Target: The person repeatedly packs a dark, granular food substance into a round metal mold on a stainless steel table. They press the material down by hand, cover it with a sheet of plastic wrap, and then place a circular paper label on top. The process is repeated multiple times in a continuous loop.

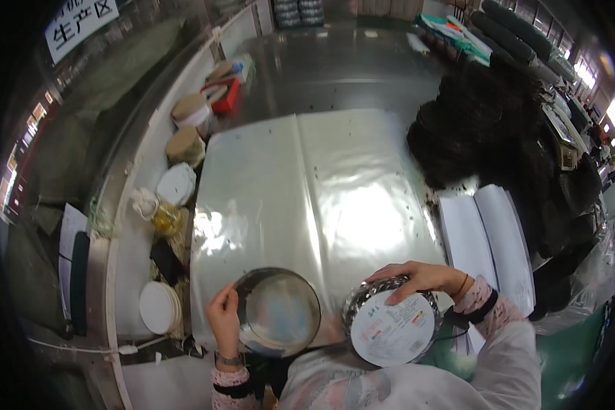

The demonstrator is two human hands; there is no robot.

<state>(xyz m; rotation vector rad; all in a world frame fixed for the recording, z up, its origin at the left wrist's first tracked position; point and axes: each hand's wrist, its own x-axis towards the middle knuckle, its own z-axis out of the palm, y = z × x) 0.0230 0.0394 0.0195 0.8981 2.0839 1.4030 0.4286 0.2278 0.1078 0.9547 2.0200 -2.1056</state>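
Near the front edge of the table, my left hand (224, 316) pinches the left rim of a round, see-through container (280, 312). Its rim looks dark, and a bluish blur shows through it; I cannot make out its exact kind. To the right, my right hand (424, 279) grips a round, dark pack (352, 304) with shiny, crinkled sides, fingers over its far edge and thumb on top. A white round label (394, 328) with print covers the top of this pack. The two round things are apart, close to my body.
Clear plastic sheeting (253, 178) covers the table's middle. Dark heaped material (478, 123) and white paper stacks (485, 232) lie on the right. Along the left wall stand round label stacks (158, 307), a red box (225, 97) and a yellowish jar (167, 219).
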